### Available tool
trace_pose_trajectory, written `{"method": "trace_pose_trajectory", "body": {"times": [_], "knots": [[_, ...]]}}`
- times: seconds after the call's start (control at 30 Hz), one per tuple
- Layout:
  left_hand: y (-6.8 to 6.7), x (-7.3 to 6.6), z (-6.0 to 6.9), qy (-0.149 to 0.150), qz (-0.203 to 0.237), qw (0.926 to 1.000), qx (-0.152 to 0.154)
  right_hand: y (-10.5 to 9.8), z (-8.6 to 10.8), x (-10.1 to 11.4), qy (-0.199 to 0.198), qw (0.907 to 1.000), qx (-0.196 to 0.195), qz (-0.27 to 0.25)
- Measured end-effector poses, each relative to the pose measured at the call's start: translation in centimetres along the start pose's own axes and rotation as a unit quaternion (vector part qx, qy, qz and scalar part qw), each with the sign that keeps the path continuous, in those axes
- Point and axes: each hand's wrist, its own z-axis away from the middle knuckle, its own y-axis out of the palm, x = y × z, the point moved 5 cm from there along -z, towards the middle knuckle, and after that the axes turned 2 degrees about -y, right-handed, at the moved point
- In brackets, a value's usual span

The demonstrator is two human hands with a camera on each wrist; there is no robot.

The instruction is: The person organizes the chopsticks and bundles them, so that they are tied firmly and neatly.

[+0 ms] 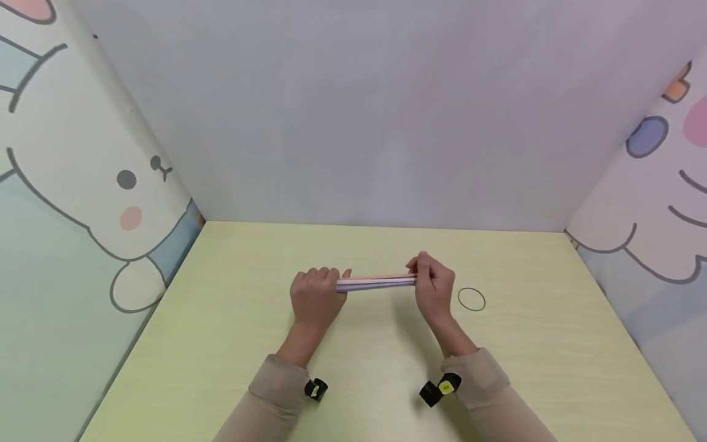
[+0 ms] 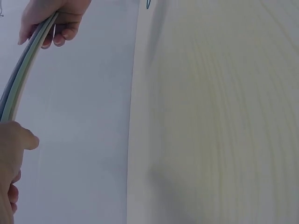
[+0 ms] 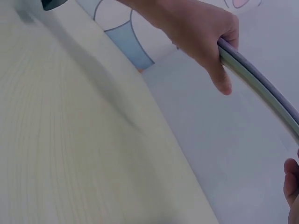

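Observation:
Both hands hold a narrow bundle of coloured layers (image 1: 377,283) above the table, one hand at each end. Pink, white and lavender edges show in the head view. In the wrist views the bundle (image 3: 261,85) bows in a curve, with purple-blue and green layers. My left hand (image 1: 316,298) grips one end, fingers wrapped over it. The other end is gripped by my right hand (image 1: 434,291), with its thumb on the near side. What the layers are made of, I cannot tell. A thin dark ring (image 1: 485,301), like a rubber band, lies on the table beside the right hand.
The pale yellow wooden table (image 1: 221,344) meets a plain grey-white wall (image 1: 359,123) at the back. Cartoon-printed panels (image 1: 66,202) stand at the left and right sides. Black wrist cameras (image 1: 316,390) hang at both sleeves.

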Motion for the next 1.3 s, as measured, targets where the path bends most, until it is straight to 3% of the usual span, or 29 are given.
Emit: {"method": "trace_pose_trajectory", "body": {"times": [0.1,0.27,0.53,0.67,1.13,1.3], "knots": [[-0.1,0.0,0.1,0.005,0.002,1.0,-0.001,0.1,0.0,0.2,-0.002,0.9995,0.033,0.001],[-0.4,0.0,0.2,0.021,0.013,0.9995,-0.022,0.1,-0.2,0.1,0.008,0.9988,0.039,-0.027],[-0.1,0.5,0.3,0.005,0.01,0.9998,-0.017,0.8,0.5,0.4,0.005,0.9938,0.11,-0.015],[-0.1,0.5,0.4,0.008,0.012,0.9997,-0.018,0.6,0.4,0.2,0.025,0.9942,0.102,-0.022],[-0.2,1.0,0.1,-0.02,0.016,0.9995,-0.018,-1.4,0.2,-0.2,0.028,0.9961,0.082,-0.016],[-0.1,1.1,0.1,-0.023,0.017,0.9994,-0.021,-2.1,0.2,-1.4,0.035,0.9964,0.076,-0.004]]}}
